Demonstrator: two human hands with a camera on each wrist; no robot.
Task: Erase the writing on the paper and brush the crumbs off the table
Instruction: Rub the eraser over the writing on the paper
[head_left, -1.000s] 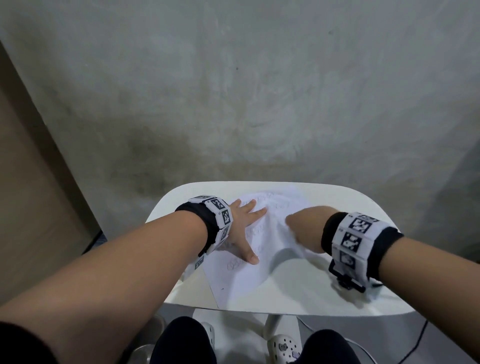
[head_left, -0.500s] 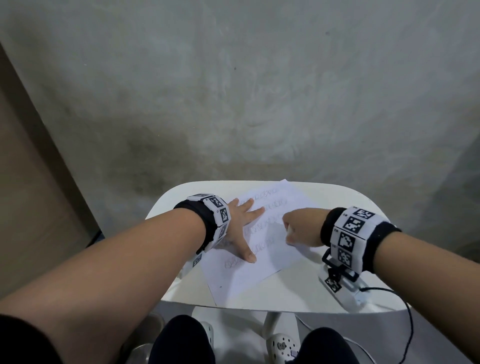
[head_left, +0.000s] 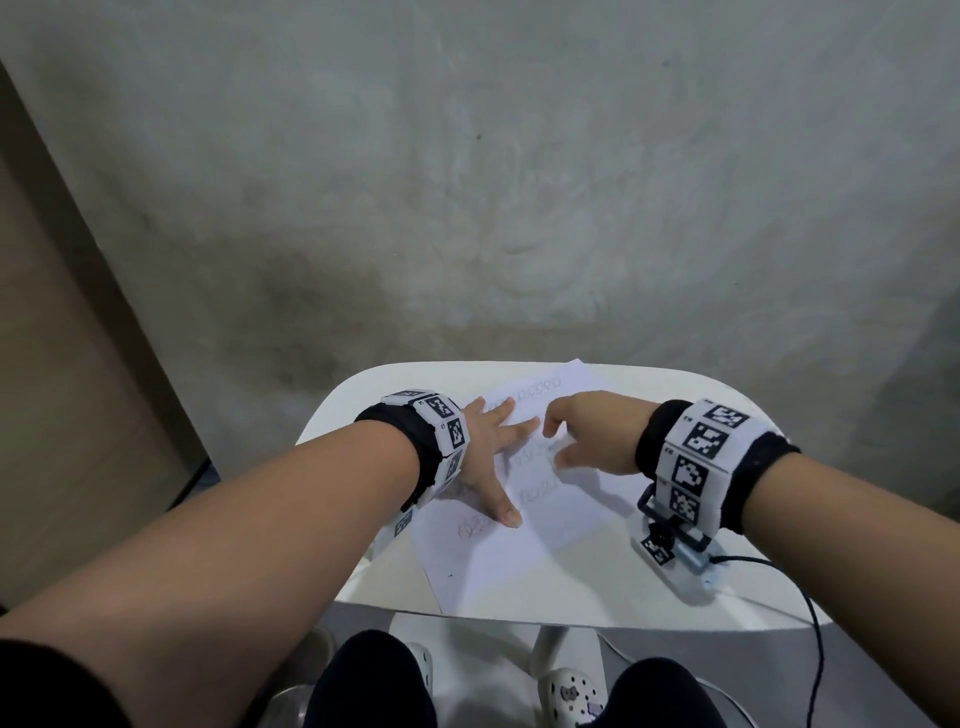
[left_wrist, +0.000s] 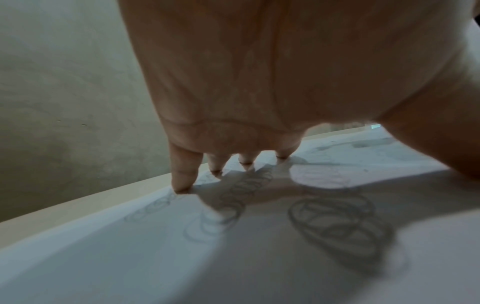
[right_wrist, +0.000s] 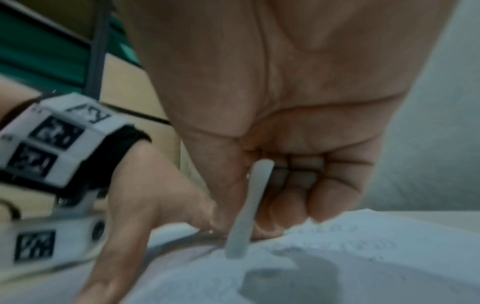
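A white sheet of paper (head_left: 519, 561) with rows of looped pencil scribbles (left_wrist: 337, 222) lies slanted on a small white table (head_left: 597, 592). My left hand (head_left: 493, 447) lies flat on the sheet's left part, fingers spread and thumb pointing toward me, pressing it down. My right hand (head_left: 587, 436) hovers over the middle of the sheet, just right of the left fingertips. In the right wrist view its thumb and curled fingers pinch a thin white eraser (right_wrist: 249, 205), whose lower end touches the paper (right_wrist: 337, 257). The sheet ripples up beside the eraser. No crumbs can be made out.
The table is narrow, with rounded edges close on all sides. A black cable (head_left: 810, 623) hangs from the right wrist camera over the near right edge. My knees and white clogs (head_left: 569, 696) are under the front edge. A grey concrete surface lies beyond, a brown panel (head_left: 62, 415) at left.
My right hand has shifted left and farther across the sheet, toward the left fingertips. The left hand has kept its place on the paper.
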